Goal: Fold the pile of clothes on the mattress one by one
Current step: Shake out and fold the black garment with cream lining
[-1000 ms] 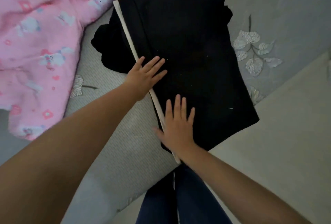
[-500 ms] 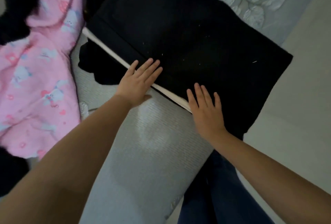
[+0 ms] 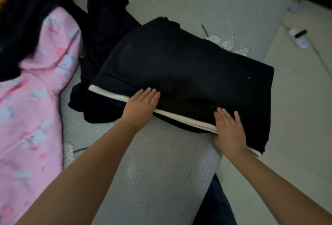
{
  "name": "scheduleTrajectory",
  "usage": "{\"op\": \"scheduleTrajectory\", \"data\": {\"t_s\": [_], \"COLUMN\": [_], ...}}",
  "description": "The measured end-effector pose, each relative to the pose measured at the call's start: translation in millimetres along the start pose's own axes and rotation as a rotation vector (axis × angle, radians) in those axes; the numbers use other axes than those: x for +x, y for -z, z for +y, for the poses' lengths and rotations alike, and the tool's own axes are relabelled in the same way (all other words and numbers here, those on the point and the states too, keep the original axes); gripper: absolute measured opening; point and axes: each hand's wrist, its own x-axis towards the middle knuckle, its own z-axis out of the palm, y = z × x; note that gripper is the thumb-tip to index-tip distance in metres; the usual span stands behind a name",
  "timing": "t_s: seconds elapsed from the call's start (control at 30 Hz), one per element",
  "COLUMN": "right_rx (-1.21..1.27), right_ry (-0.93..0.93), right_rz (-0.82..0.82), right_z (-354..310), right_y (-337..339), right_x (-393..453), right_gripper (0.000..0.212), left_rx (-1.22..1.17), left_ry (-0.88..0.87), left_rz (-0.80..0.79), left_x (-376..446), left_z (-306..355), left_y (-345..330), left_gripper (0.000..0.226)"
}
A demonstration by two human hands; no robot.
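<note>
Both hands lie flat, fingers straight, on the folded black garment near the mattress corner: my left hand presses across its white stripe, my right hand presses the same edge further right. Beside it a crumpled black piece lies under its far left side. Pink printed pyjamas sprawl to my left.

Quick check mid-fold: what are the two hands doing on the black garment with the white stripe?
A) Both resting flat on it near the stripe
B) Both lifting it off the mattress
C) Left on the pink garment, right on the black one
A: the left hand and right hand both lie flat, fingers straight, on the black garment along its white stripe.
</note>
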Motion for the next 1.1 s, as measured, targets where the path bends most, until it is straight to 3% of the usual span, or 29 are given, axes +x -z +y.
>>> {"op": "scheduleTrajectory", "data": {"t_s": [0.17,0.47,0.63,1.1], "right_rx": [-0.013,-0.106,-0.264,-0.337], "right_ry": [-0.035,-0.049,-0.078,-0.247], "right_rz": [-0.057,0.196,0.276,0.433], "right_z": [7,47,90,363], "right_y": [44,216,317,527], "right_x": [-2,-26,-30,13], "right_gripper": [0.066,0.06,0.062,0.066], "left_rx": [0.061,0.134,0.007,0.135], "left_ry": [-0.05,-0.03,-0.016,-0.14], "left_rz": [0.076,0.334,0.422,0.659], "left_x": [-19,-49,-30,160], "left_z": [-7,16,44,205], "left_y": [50,208,300,601], "left_gripper": [0.056,0.054,0.058,0.058]}}
